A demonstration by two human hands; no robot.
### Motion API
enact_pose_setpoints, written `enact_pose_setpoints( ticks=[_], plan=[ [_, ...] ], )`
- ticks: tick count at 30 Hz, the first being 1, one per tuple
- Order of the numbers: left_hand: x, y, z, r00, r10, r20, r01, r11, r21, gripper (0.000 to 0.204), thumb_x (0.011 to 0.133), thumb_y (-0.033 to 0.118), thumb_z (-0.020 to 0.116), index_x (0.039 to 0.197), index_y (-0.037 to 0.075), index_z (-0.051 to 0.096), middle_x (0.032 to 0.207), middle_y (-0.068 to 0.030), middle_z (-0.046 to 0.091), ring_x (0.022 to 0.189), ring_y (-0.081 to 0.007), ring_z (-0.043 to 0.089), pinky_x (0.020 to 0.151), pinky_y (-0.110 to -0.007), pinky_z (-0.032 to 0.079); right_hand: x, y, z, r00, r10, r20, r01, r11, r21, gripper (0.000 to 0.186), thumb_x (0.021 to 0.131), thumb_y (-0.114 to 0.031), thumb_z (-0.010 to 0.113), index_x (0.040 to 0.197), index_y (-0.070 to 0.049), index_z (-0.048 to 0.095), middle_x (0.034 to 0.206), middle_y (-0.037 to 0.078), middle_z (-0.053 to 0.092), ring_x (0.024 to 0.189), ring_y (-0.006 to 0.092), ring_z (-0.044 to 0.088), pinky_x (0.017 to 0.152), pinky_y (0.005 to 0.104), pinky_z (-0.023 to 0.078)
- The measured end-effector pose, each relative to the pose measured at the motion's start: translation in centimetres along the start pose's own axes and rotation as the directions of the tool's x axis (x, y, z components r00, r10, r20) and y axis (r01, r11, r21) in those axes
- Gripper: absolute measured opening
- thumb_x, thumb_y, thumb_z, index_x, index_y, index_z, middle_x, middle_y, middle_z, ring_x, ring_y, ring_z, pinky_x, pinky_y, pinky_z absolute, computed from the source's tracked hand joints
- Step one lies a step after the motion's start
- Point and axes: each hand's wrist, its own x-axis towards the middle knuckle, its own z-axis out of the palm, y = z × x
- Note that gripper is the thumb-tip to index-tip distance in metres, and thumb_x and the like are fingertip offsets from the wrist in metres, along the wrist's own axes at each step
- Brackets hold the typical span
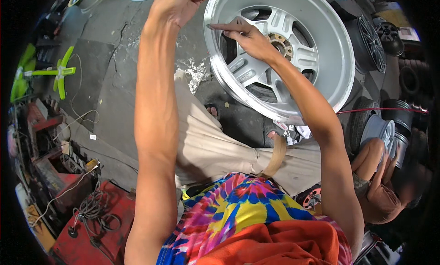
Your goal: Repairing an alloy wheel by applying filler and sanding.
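Observation:
A large silver alloy wheel rim [330, 40] stands tilted in front of me, its wide barrel and spokes facing up toward me. My right hand [243, 33] reaches over the spokes with the index finger stretched out to the scuffed outer lip at the left; the other fingers are partly bent. Just beyond that lip, my left hand [185, 4] is at the top edge of the view with its fingers curled. Part of it is cut off, and whatever it may hold cannot be made out. A tan curved band [276, 157] lies against my beige trousers [206, 141].
Several other wheels [366, 43] and a tyre [360, 123] stand at the right, near a seated person [382, 191]. A red hose [385, 109] runs behind the rim. At the left are a green-bladed fan [62, 72], tools, and a red metal box [110, 201] bearing coiled cable.

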Motion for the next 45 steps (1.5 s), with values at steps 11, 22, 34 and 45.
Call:
enact_pose_setpoints(
  ticks=[11, 22, 34, 45],
  plan=[
    [-0.1, -0.3, 1.6, 0.999, -0.022, 0.040, 0.019, 0.997, 0.081, 0.025, 0.097, 0.014, 0.058, 0.116, -0.003, 0.061, 0.092, -0.0035, 0.065, 0.076, -0.0087, 0.061, 0.066, -0.020, 0.051, -5.1, -3.1, -0.8, 0.982, 0.063, 0.178, -0.061, 0.998, -0.018, 0.038, 0.097, -0.010, 0.050, 0.127, -0.024, 0.068, 0.083, 0.002, 0.045, 0.084, 0.0170, 0.046, 0.087, 0.0305, 0.041],
    [0.3, -1.3, 2.1, 0.996, -0.041, 0.081, 0.034, 0.996, 0.085, 0.029, 0.097, 0.011, 0.056, 0.122, -0.003, 0.061, 0.088, -0.0028, 0.066, 0.071, -0.0071, 0.059, 0.064, -0.018, 0.050, -11.6, -6.7, -2.0, 0.973, -0.021, 0.232, 0.105, 0.929, -0.355, 0.046, 0.088, -0.002, 0.057, 0.123, -0.029, 0.069, 0.093, 0.009, 0.047, 0.090, 0.0263, 0.049, 0.088, 0.0385, 0.041],
    [1.0, -2.2, 2.9, 0.987, -0.093, 0.131, 0.083, 0.993, 0.082, 0.032, 0.097, 0.012, 0.055, 0.125, -0.003, 0.060, 0.082, -0.0009, 0.062, 0.068, -0.0073, 0.056, 0.063, -0.018, 0.049, -19.0, -9.3, -3.5, 0.984, 0.028, 0.175, 0.086, 0.788, -0.610, 0.047, 0.083, -0.004, 0.061, 0.121, -0.029, 0.070, 0.093, 0.009, 0.048, 0.087, 0.0281, 0.048, 0.081, 0.0391, 0.039],
    [1.6, -3.0, 3.3, 0.990, -0.101, 0.096, 0.084, 0.982, 0.170, 0.029, 0.097, 0.013, 0.055, 0.121, -0.003, 0.061, 0.083, -0.0016, 0.063, 0.069, -0.0073, 0.057, 0.063, -0.019, 0.049, -25.6, -11.2, -5.1, 0.993, 0.116, -0.038, -0.107, 0.685, -0.721, 0.041, 0.080, -0.004, 0.059, 0.114, -0.021, 0.074, 0.090, 0.008, 0.049, 0.089, 0.0260, 0.049, 0.081, 0.0375, 0.038]
  ],
)
